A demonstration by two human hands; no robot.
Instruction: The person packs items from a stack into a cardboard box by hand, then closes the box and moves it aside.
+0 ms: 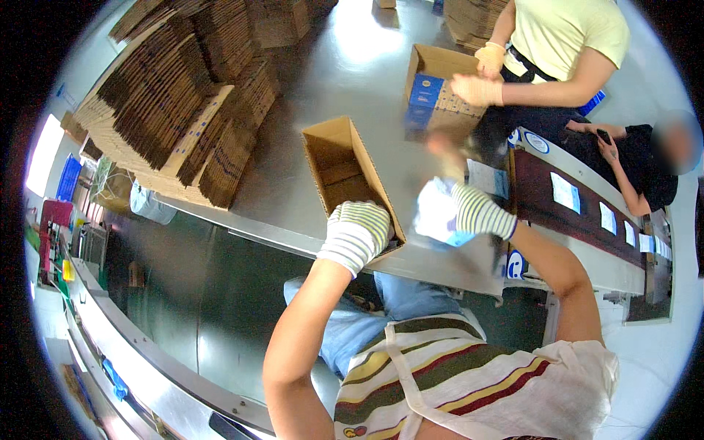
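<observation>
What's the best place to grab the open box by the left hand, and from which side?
Probably pinch the box by the rim of its near end, coming from the person's side: its top is open, leaving a thin wall edge, and that narrow end faces the person. The left hand is there.

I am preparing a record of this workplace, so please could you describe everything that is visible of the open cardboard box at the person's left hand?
The box is plain brown, apparently corrugated cardboard, long and narrow. Its top is open, showing bare inner walls and floor toward the far end. It stands on the metal table, slanted in the view, its near end close to the front edge. The left hand, in a striped glove, touches and covers much of that end; anything beneath is hidden.
</observation>
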